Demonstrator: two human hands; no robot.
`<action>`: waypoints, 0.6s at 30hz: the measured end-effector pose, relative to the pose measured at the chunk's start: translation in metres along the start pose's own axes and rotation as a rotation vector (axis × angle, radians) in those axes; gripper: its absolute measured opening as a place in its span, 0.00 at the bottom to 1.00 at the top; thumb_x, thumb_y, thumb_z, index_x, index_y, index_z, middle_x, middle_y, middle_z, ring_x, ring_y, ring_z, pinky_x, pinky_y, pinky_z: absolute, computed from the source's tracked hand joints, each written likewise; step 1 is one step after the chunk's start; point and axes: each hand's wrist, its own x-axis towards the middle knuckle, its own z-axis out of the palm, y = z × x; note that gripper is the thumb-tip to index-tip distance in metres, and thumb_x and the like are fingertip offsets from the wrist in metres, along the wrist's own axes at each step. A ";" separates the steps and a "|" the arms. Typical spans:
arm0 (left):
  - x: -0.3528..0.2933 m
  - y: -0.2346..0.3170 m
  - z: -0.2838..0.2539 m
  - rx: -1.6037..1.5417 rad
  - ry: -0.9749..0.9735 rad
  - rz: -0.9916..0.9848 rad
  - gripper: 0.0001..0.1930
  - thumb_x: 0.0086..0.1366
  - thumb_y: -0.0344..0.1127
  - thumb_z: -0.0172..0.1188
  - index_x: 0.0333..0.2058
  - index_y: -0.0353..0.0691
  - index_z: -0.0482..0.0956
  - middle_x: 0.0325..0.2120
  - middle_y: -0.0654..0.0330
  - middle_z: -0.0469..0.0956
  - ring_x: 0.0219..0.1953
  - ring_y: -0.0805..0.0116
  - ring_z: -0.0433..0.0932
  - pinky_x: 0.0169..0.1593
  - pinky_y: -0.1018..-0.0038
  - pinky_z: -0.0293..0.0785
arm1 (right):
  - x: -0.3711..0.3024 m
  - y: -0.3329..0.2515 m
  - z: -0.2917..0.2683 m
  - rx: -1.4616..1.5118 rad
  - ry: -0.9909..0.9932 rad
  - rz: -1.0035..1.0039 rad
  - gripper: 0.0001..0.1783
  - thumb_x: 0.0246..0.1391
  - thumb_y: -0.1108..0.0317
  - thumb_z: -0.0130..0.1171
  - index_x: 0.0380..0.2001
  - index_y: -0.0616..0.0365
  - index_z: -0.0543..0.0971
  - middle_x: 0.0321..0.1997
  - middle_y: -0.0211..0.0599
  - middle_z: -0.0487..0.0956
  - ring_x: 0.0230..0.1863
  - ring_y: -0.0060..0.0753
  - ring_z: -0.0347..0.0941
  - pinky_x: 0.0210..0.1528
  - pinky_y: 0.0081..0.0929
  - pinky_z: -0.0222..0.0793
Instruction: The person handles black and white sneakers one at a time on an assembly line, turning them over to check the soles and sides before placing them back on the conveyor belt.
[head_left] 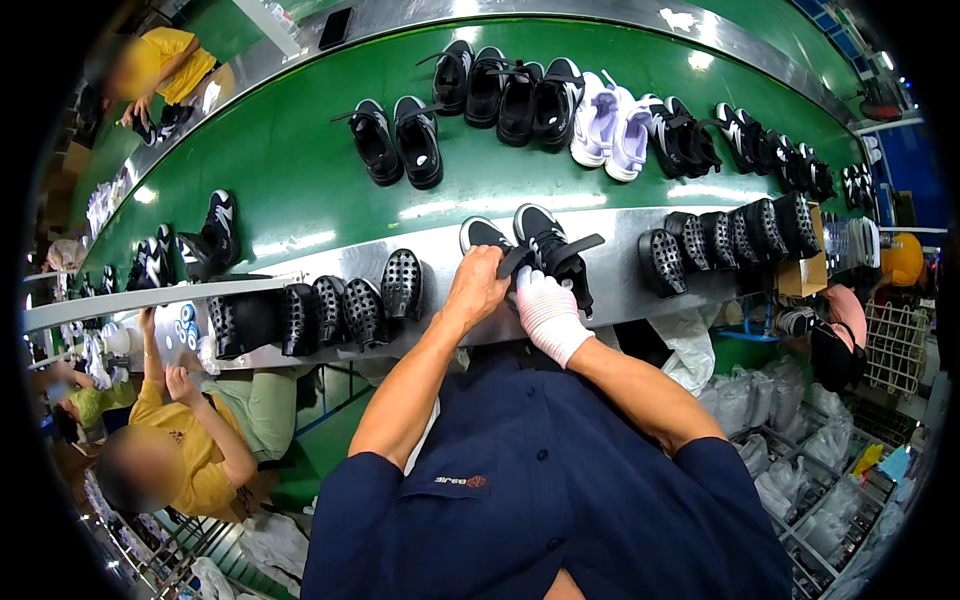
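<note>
A pair of black-and-grey sneakers stands at the steel edge in front of me, the left sneaker partly covered by my bare left hand. Its fingers are closed around a black strap between the two shoes. My right hand, in a white striped glove, is closed at the near end of the right sneaker. Its fingertips press together by the shoe opening, and what lies between them is hidden. This shoe's loose strap sticks out to the right.
Black studded shoe lasts line the steel ledge on both sides. Beyond, a green conveyor belt carries several black sneakers and a lilac-white pair. A person in yellow sits at left; a cardboard box stands right.
</note>
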 end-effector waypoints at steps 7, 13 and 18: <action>0.004 0.011 -0.008 -0.153 0.036 -0.071 0.08 0.56 0.28 0.64 0.34 0.32 0.78 0.33 0.45 0.80 0.40 0.41 0.78 0.45 0.53 0.74 | 0.005 0.004 -0.007 0.175 0.038 -0.032 0.10 0.62 0.67 0.58 0.42 0.60 0.78 0.40 0.47 0.82 0.43 0.47 0.83 0.43 0.41 0.81; -0.050 0.034 0.025 -0.023 0.133 -0.569 0.33 0.61 0.42 0.67 0.62 0.38 0.67 0.42 0.35 0.81 0.46 0.35 0.79 0.50 0.47 0.73 | -0.048 0.082 -0.022 0.450 0.469 0.278 0.20 0.57 0.64 0.66 0.51 0.60 0.80 0.47 0.52 0.82 0.49 0.58 0.80 0.56 0.44 0.75; -0.028 0.029 0.052 -0.047 0.195 -0.549 0.32 0.62 0.31 0.60 0.66 0.38 0.65 0.35 0.36 0.82 0.38 0.30 0.81 0.45 0.43 0.75 | -0.005 0.089 0.017 0.403 0.105 0.399 0.17 0.55 0.58 0.63 0.33 0.66 0.81 0.40 0.64 0.82 0.45 0.68 0.79 0.51 0.54 0.74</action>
